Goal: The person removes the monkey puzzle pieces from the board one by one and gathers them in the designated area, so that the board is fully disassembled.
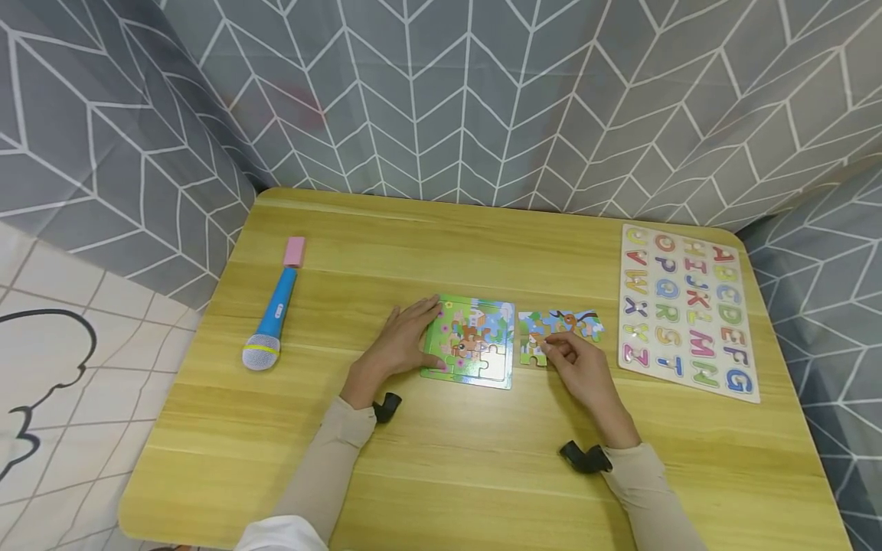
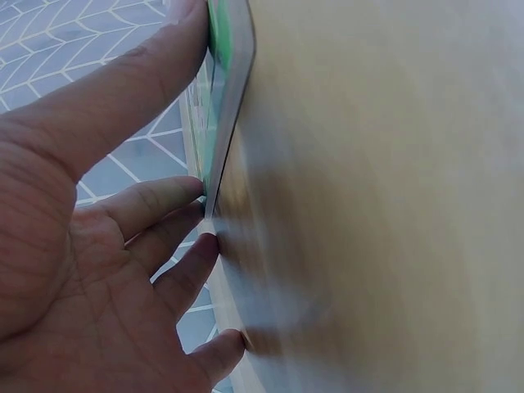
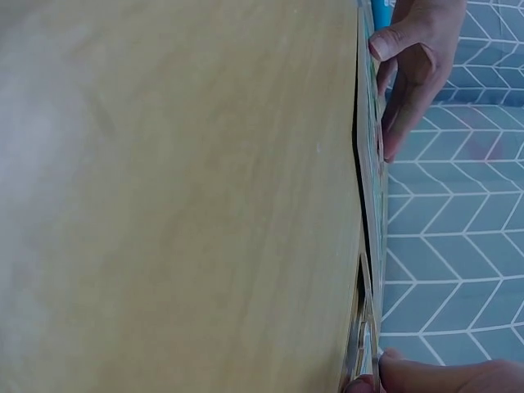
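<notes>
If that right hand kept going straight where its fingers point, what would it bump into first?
Most likely the loose puzzle pieces just ahead of the right hand, which points up and leftward in the head view. Its height is hard to judge from above, so it might pass over them.

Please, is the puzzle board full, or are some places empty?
Partly empty: in the head view, the puzzle board shows bare white at its lower right; puzzle pieces are beside it.
</notes>
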Demonstrator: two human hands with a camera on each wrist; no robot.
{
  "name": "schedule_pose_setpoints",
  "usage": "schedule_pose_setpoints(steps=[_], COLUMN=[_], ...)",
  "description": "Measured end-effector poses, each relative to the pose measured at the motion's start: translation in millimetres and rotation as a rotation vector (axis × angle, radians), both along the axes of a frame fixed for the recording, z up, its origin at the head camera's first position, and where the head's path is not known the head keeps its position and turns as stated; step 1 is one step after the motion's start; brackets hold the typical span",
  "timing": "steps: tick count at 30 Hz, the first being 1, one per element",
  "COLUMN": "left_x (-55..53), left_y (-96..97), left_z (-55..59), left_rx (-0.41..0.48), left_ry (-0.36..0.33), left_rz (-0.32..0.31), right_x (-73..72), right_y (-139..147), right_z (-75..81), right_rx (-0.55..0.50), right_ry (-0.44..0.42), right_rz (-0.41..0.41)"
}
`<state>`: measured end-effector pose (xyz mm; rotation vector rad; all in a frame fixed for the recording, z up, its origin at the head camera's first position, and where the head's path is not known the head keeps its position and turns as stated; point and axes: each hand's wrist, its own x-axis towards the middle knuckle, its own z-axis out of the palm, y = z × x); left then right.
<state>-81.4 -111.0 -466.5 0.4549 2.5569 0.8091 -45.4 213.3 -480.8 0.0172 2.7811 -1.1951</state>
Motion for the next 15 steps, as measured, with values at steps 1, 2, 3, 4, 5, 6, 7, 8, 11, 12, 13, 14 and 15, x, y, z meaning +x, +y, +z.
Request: schedule_pose_setpoints(steps=[1, 2, 3, 4, 5, 6, 7, 8, 11, 12, 13, 14, 15], left_x=[0.0, 0.1, 0.3, 0.4, 0.5, 0.7, 0.8, 0.9, 0.8, 0.8, 0.9, 0.9, 0.9], left_y=[0.0, 0.0, -0.1, -0.1, -0.2, -0.2, -0.3, -0.3, -0.3, -0.3, -0.2, -0.3, -0.3], left_z=[0.1, 0.3, 0.5, 0.7, 0.8, 0.9, 1.0, 1.0, 0.3, 0.0, 0.1, -0.2, -0.3], left_rx=[-0.001, -0.002, -0.002, -0.002, -0.002, -0.002, 0.0, 0.001, 0.0, -0.001, -0.002, -0.003, -0.005], left_ry=[0.0, 0.001, 0.001, 0.001, 0.001, -0.001, -0.001, -0.001, 0.003, 0.005, 0.007, 0.008, 0.008], left_rz=[-0.001, -0.002, -0.003, -0.003, -0.003, -0.003, -0.002, -0.002, -0.003, -0.003, -0.003, -0.002, -0.001], right_x=[-0.2, -0.5, -0.6, -0.7, -0.9, -0.9, -0.9, -1.0, -1.2, -1.2, -1.3, -1.3, -1.3], right_y=[-0.1, -0.2, -0.2, -0.1, -0.1, 0.0, 0.0, 0.3, 0.6, 0.7, 0.6, 0.8, 0.6], right_z=[0.2, 0.4, 0.5, 0.6, 0.8, 1.1, 1.2, 1.5, 2.1, 2.2, 2.4, 2.3, 2.4], right_rx=[0.001, 0.001, 0.002, 0.004, 0.006, 0.008, 0.008, 0.01, 0.006, 0.004, 0.003, 0.003, 0.003], right_ry=[-0.003, -0.005, -0.007, -0.009, -0.01, -0.013, -0.016, -0.015, -0.013, -0.012, -0.009, -0.008, -0.01], right_rz=[0.002, 0.003, 0.003, 0.002, 0.002, 0.003, 0.004, 0.006, 0.005, 0.008, 0.008, 0.01, 0.008])
